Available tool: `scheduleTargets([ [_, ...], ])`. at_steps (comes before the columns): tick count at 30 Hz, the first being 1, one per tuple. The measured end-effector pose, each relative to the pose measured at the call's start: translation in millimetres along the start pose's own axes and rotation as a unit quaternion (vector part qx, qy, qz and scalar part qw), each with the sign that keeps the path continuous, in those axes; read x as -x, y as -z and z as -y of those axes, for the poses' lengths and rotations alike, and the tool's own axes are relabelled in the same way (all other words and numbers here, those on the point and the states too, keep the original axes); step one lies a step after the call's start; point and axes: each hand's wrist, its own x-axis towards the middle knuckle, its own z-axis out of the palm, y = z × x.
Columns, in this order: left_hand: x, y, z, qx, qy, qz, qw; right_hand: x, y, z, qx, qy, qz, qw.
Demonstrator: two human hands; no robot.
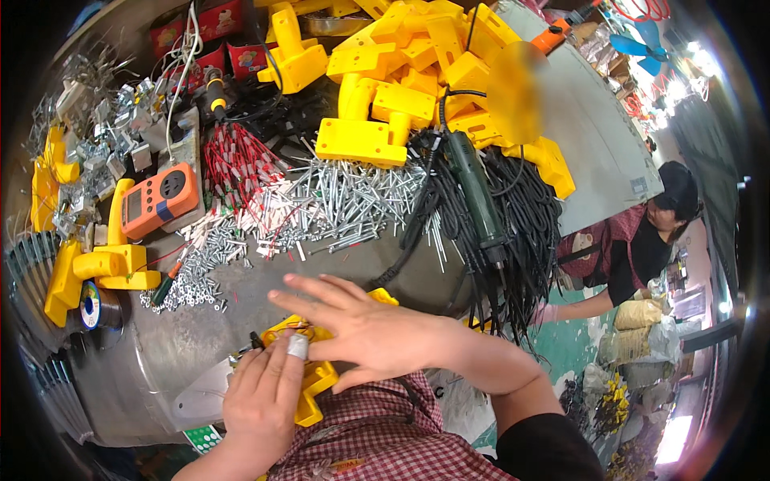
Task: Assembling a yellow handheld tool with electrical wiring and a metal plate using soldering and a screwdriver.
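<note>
Low in the middle, against the checked apron, is a yellow plastic tool housing (319, 381) with its hollow inner side partly showing. My left hand (261, 393) holds its left part, the fingers bent over the edge; one finger has silvery tape round it. Small dark and metal parts and thin wires show by those fingertips. My right hand (373, 333) reaches across above the housing with fingers spread and nothing between them. It covers much of the housing's middle, so the inside is mostly hidden.
Behind lie heaped screws (345, 208), red-and-white wire leads (237, 164), piled yellow housings (361, 140) and black cords (521, 212). A dark green electric screwdriver (473, 184) hangs at the right. An orange meter (144, 204) and a solder spool (98, 306) stand left. Another person (634, 248) works at right.
</note>
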Motion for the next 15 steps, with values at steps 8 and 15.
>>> scheduleTargets([
  [8,-1.5,-2.7,3.3,0.025,-0.015,-0.015,0.999,72.0,62.0,-42.6,0.213,-0.293,-0.363,0.859],
  [15,-3.7,8.2,11.6,0.038,-0.019,-0.013,0.999,129.0,71.5,-106.4,0.262,-0.396,-0.335,0.814],
])
